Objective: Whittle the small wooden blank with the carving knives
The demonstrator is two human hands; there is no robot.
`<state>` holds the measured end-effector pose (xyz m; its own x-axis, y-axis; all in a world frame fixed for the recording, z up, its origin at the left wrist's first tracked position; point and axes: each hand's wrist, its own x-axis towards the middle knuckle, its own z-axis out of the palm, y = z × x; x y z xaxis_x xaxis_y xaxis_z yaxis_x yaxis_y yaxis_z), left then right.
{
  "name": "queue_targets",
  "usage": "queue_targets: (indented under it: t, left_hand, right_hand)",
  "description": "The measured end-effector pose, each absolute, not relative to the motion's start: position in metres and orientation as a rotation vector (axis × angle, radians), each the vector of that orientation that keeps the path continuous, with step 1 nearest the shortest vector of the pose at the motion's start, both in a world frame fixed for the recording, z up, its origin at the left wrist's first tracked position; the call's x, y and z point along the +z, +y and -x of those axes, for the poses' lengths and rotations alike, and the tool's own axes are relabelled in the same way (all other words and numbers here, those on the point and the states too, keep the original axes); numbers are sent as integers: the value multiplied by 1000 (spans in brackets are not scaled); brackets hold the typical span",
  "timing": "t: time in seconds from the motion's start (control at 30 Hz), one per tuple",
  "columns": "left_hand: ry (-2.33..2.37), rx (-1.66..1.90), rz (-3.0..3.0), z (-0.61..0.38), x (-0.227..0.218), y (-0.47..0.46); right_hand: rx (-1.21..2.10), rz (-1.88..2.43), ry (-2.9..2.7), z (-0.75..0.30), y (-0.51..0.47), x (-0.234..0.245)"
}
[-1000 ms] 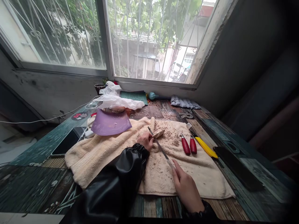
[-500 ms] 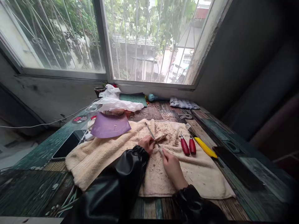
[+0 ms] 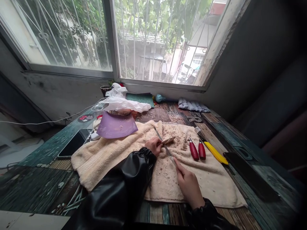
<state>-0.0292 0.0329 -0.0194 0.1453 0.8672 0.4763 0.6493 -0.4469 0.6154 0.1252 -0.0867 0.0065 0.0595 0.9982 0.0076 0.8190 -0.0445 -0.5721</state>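
Observation:
My left hand (image 3: pixel 153 147) pinches a small pointed piece of wood (image 3: pixel 169 140) above the middle of a cream towel (image 3: pixel 100 163). In my right hand (image 3: pixel 189 183), fingers wrap the pale grip of a slim metal file (image 3: pixel 167 150). The file slants away from me to the upper left and crosses the wood beside my left fingertips; the exact contact is too small to make out. Brown shavings (image 3: pixel 178 140) lie scattered on the towel around them. To the right rest two red-handled carving tools (image 3: pixel 193 151) and a yellow-handled tool (image 3: pixel 216 153).
A dark phone-like slab (image 3: pixel 251 175) lies at the right, and a tablet (image 3: pixel 75 143) at the left. A purple sheet (image 3: pixel 117 126) leans near a white plastic bag (image 3: pixel 129 104). Behind are a green mat (image 3: pixel 141 99) and a striped cloth bundle (image 3: pixel 193 105) below the window.
My right hand has drawn the file back a little, toward me and to the right. The left hand keeps its hold on the wood. The whole view has shifted slightly.

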Motion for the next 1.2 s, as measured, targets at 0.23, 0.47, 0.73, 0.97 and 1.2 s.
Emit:
queue_targets:
  t: [0.23, 0.47, 0.73, 0.97, 1.2]
  left_hand:
    - [1538, 1177, -2150, 31, -20, 36]
    - [1604, 1172, -2130, 30, -21, 35]
    - [1414, 1210, -2150, 35, -18, 38]
    - [1684, 1155, -2141, 31, -12, 33]
    - [1444, 1158, -2201, 33, -18, 36]
  right_hand:
    - [637, 1834, -1737, -118, -64, 5]
    - [610, 1859, -1768, -131, -89, 8]
    - [563, 1860, -1762, -110, -66, 12]
    - [619, 1807, -1770, -115, -72, 8]
    - [534, 1963, -1810, -122, -86, 11]
